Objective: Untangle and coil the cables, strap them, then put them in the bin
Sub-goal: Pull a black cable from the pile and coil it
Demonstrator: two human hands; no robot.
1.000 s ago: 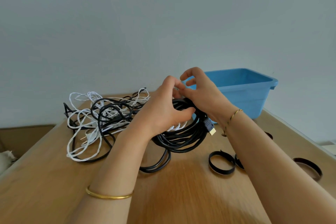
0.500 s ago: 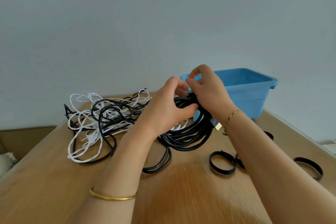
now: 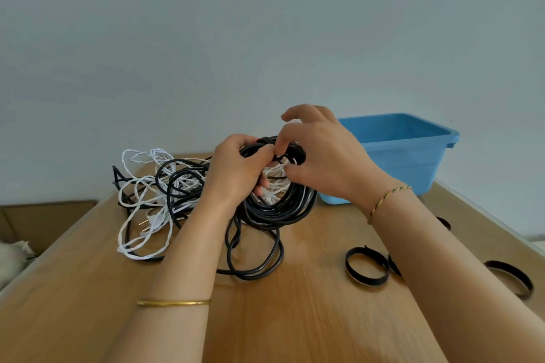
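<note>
Head view: both hands meet at the top of a black coil (image 3: 277, 211) over the far middle of a wooden table (image 3: 295, 327). The left hand (image 3: 236, 169) grips the coil's upper left side, fingers curled round the bundled turns. The right hand (image 3: 327, 156) pinches the coil's top between thumb and fingers, with the forefinger raised and bent above it. Something dark and broad sits across the turns under those fingertips; I cannot tell whether it is a strap. The coil stands tilted, its lower turns down near the table; whether they touch it is unclear. A loose loop (image 3: 255, 262) of the same black cable trails from it onto the wood toward the camera.

Left of the coil lies a tangle (image 3: 141, 203) of white and black cables, some white strands reaching behind the coil. A blue bin (image 3: 413, 156) stands at the far right of the table, just behind the right hand. A closed black strap (image 3: 367, 270) lies on the table between the forearms, and a second strap ring (image 3: 511, 277) lies near the right edge. A gold bangle (image 3: 174, 303) circles the left wrist and a thin cord bracelet (image 3: 387, 196) the right.
</note>
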